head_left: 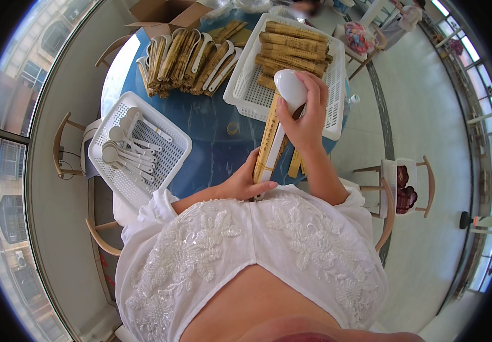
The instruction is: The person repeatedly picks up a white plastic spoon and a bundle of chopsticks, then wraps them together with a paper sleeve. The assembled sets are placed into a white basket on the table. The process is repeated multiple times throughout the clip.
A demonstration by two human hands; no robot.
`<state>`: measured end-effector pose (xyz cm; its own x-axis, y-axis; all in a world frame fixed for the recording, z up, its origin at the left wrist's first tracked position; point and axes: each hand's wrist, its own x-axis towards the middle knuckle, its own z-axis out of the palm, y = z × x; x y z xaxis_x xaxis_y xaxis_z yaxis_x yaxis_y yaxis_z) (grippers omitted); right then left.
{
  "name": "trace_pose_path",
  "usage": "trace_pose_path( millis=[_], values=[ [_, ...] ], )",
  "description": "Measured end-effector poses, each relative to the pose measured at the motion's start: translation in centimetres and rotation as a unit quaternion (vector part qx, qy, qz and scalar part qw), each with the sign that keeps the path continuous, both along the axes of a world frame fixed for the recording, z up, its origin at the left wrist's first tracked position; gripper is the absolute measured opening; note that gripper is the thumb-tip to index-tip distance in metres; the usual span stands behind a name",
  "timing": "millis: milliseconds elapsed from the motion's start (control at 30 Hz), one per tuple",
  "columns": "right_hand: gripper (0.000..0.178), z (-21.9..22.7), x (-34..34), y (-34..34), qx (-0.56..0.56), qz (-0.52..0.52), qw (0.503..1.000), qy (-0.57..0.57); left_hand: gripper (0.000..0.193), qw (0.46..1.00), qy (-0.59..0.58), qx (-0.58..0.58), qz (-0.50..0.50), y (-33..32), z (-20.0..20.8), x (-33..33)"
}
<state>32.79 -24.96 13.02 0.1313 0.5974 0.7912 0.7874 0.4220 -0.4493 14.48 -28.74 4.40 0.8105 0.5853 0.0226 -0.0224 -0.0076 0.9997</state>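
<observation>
A long-handled white spoon (290, 86) stands in front of me, bowl up, against long yellow printed paper packets (266, 142). My right hand (307, 117) is closed around the spoon's bowl and neck. Lower down, my left hand (240, 181) grips the bottom of the packets and handle, where a thin band seems to cross them. A loose rubber band (233, 127) lies on the blue tabletop (206, 154). White spoons lie in the left basket (178, 126). Yellow packets fill part of the right basket (239, 71), just beyond my right hand.
Several bundles of packets with white spoons (186, 60) are piled at the table's back left. Behind them stands an open cardboard box (169, 14). More yellow strips (296, 164) lie right of my hands. Wooden chairs (66, 145) surround the table; another person (408, 20) is far right.
</observation>
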Motion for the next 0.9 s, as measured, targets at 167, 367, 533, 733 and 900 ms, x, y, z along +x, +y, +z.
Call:
trace_pose_path(
  millis=[167, 367, 533, 733, 900],
  values=[
    [0.076, -0.7, -0.2, 0.6, -0.006, 0.008, 1.000, 0.002, 0.087, 1.000, 0.005, -0.020, 0.014, 0.5, 0.6, 0.1],
    [0.098, -3.6, -2.0, -1.1, -0.150, 0.217, 0.863, 0.431, 0.081, 0.997, -0.023, -0.055, 0.042, 1.0, 0.2, 0.1],
    [0.052, -4.4, -2.6, -1.6, -0.330, 0.256, 0.758, 0.501, 0.073, 0.993, -0.038, -0.111, 0.025, 1.8, -1.1, 0.5],
    [0.049, -6.4, -2.5, 0.0, -0.261, 0.180, 0.781, 0.538, 0.062, 0.991, 0.039, -0.069, 0.110, 2.0, -0.9, 0.8],
    [0.061, -6.8, -2.5, 1.5, -0.236, 0.206, 0.830, 0.461, 0.053, 0.973, 0.001, -0.190, 0.132, 3.6, -2.3, 0.4]
  ],
)
